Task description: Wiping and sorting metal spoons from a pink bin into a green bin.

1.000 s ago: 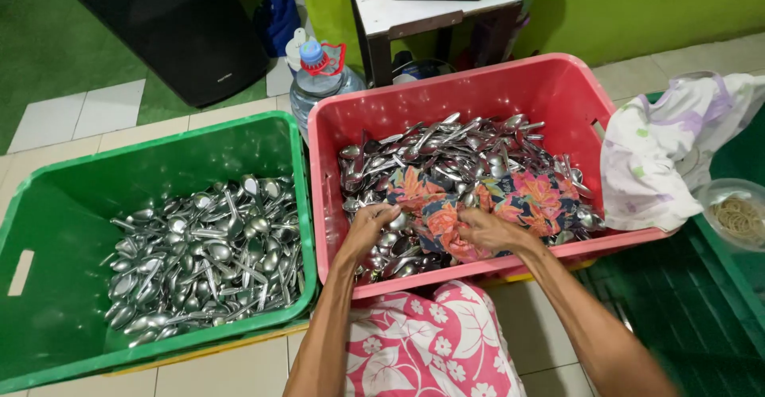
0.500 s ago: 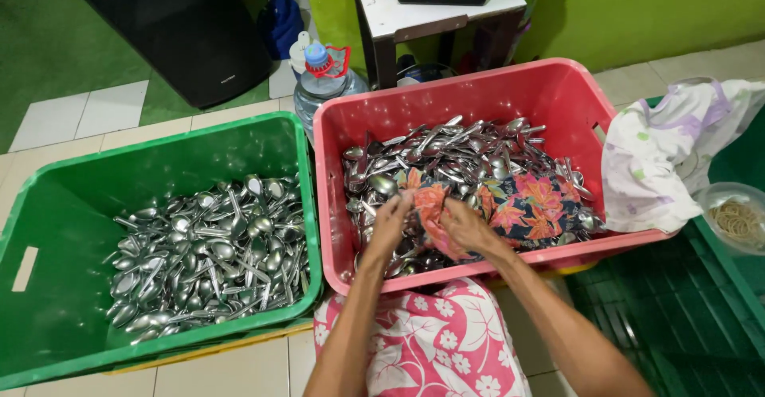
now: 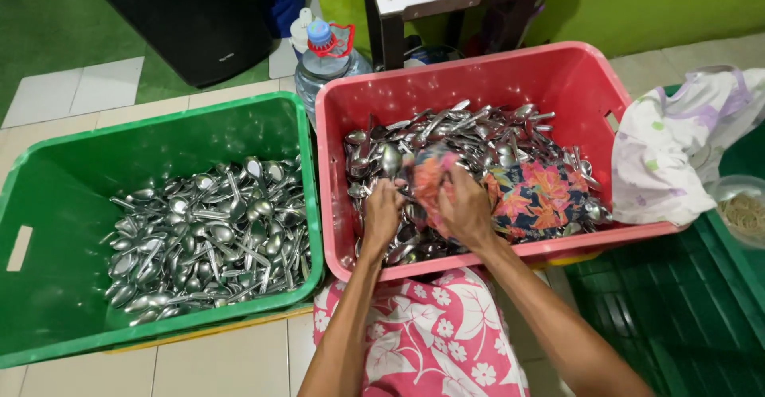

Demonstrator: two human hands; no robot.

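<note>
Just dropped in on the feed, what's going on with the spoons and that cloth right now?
A person is working over the red crate, which holds a heap of metal spoons. The right hand grips a bunched part of a floral cloth that lies across the spoons, and the left hand rests among the spoons beside it. The green crate on the left holds another pile of spoons, untouched at this moment.

The head camera is looking steeply down from close above, facing twelve o'clock over the red crate (image 3: 558,78) and green crate (image 3: 96,150).
</note>
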